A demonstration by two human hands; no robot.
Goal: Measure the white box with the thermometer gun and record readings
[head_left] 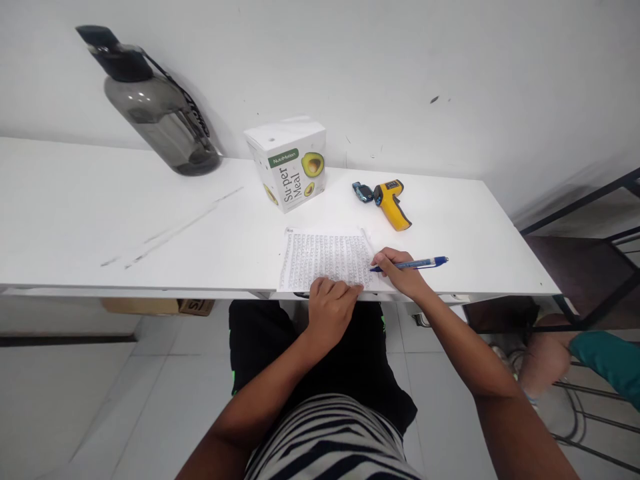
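A sheet of paper [320, 257] covered in dense rows of small marks lies at the front edge of the white table. My left hand [333, 303] rests on its lower edge, palm down with fingers laid flat. In my right hand [400, 270] a blue pen [425, 263] is pinched, its tip at the paper's right side. Whether the tip touches the paper is too small to tell. Beyond the paper stands a white Su-per Meal box [287, 167] with avocado pictures. To its right lie a yellow infrared thermometer [394, 205] and a small dark, shiny object [363, 192].
A large grey water bottle [160, 113] with a black lid stands at the back left against the white wall [380, 73]. The table [190, 260] has dark scuff lines. Below right are a dark metal rack [575, 267] and another person's leg [545, 357]. A cardboard box [145, 305] sits below left.
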